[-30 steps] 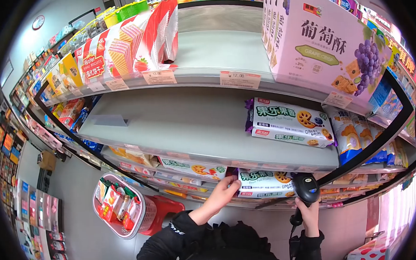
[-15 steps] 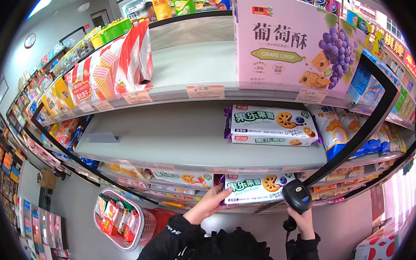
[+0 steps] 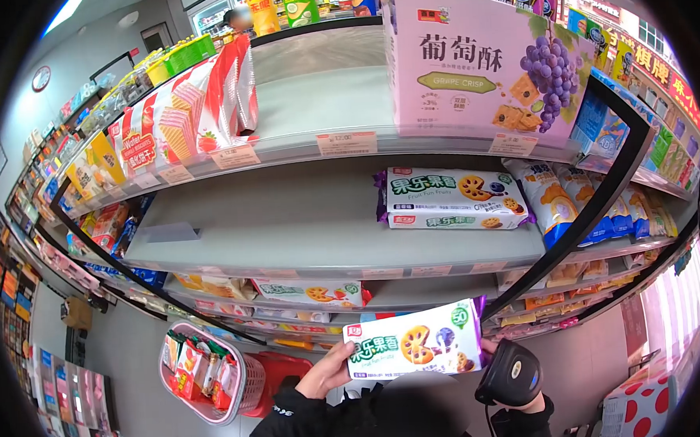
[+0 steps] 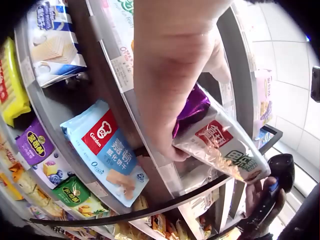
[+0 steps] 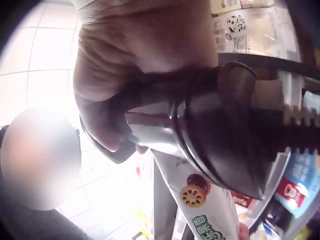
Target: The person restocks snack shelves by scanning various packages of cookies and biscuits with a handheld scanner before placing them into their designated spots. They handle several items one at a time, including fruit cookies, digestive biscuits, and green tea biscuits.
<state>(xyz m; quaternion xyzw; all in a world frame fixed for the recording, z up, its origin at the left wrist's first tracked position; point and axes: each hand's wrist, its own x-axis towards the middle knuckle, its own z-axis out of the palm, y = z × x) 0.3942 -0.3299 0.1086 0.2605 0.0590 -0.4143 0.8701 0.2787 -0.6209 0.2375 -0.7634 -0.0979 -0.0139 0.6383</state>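
Note:
A white biscuit pack (image 3: 414,342) with purple ends and cookie and blueberry pictures is held up in front of the lower shelves, its printed face to the head camera. My left hand (image 3: 327,371) grips its left end; in the left wrist view the fingers (image 4: 167,142) curl round the purple wrapper. In my right hand (image 3: 532,407) is a black barcode scanner (image 3: 510,372), close beside the pack's right end, with fingertips right at that end. The right wrist view has the scanner's dark handle (image 5: 215,120) large across the hand.
A similar biscuit pack (image 3: 454,198) lies on the middle shelf (image 3: 288,229), left of some blue-and-white bags (image 3: 556,205). Above stand a grape crisp box (image 3: 476,64) and wafer bags (image 3: 178,117). A filled pink basket (image 3: 252,383) is at lower left. Black frame bars (image 3: 592,216) edge the shelves.
The biscuit pack has come off the lower shelf toward me and tilted up, gripped in my left hand. My right hand has brought the scanner lower, beside the pack's right end.

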